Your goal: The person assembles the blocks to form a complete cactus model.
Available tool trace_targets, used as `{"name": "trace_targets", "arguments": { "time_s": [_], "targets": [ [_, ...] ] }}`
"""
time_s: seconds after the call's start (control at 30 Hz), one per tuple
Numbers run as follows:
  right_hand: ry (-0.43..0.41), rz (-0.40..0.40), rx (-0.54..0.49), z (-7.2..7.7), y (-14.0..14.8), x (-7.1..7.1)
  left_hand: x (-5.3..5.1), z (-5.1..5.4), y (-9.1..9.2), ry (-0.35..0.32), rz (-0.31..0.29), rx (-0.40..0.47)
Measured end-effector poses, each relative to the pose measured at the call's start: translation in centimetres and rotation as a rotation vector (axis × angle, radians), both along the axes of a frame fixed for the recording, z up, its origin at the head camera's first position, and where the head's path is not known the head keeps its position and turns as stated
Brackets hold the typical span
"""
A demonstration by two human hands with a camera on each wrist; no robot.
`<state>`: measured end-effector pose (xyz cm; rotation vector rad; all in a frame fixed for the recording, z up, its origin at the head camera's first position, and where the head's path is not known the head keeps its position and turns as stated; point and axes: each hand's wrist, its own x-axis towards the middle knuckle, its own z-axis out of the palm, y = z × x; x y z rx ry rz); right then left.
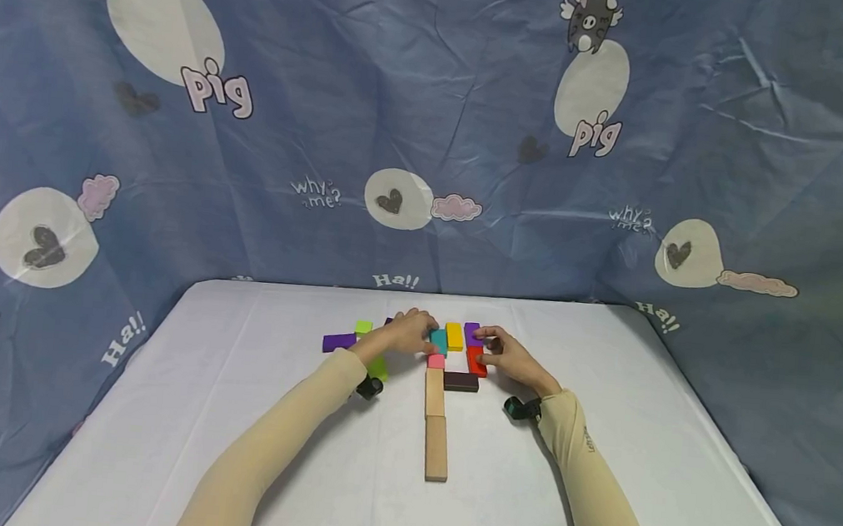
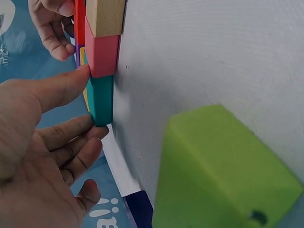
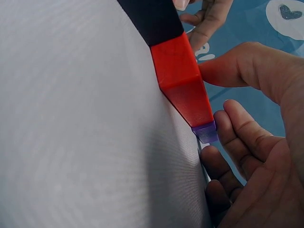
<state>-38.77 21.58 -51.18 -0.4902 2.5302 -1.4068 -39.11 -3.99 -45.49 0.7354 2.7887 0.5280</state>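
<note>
My left hand (image 1: 409, 333) is at the teal block (image 1: 440, 342), which it pinches in the left wrist view, thumb by the joint with the pink block (image 2: 102, 56) and index finger at the far end of the teal block (image 2: 101, 100). From the right, my right hand (image 1: 520, 363) lays its thumb against the red block (image 1: 476, 362), its fingers relaxed beside the purple block (image 1: 471, 334). The right wrist view has the red block (image 3: 183, 80) end to end with the purple block (image 3: 206, 132). A yellow block (image 1: 454, 337) stands between teal and purple.
Two plain wooden blocks (image 1: 436, 393) run in a line toward me below the pink block, with a dark block (image 1: 461, 382) beside them. Left of these lie a purple block (image 1: 339, 342), a lime block (image 1: 363, 327) and a green block (image 1: 379, 368), on the white table (image 1: 522, 489).
</note>
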Motion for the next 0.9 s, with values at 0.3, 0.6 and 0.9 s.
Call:
{"name": "trace_targets", "arguments": {
  "time_s": [0.3,0.6,0.9],
  "targets": [
    [-0.014,-0.012,-0.011,0.07,-0.07,0.05,-0.34,-0.27,-0.33,-0.001,-0.010,0.016],
    [-0.012,-0.003,-0.022,-0.10,-0.03,-0.12,-0.46,-0.30,-0.37,-0.012,-0.007,0.003],
    [-0.020,-0.011,-0.022,-0.15,-0.06,-0.06,-0.69,-0.02,-0.31,-0.016,-0.021,-0.012]
  ]
}}
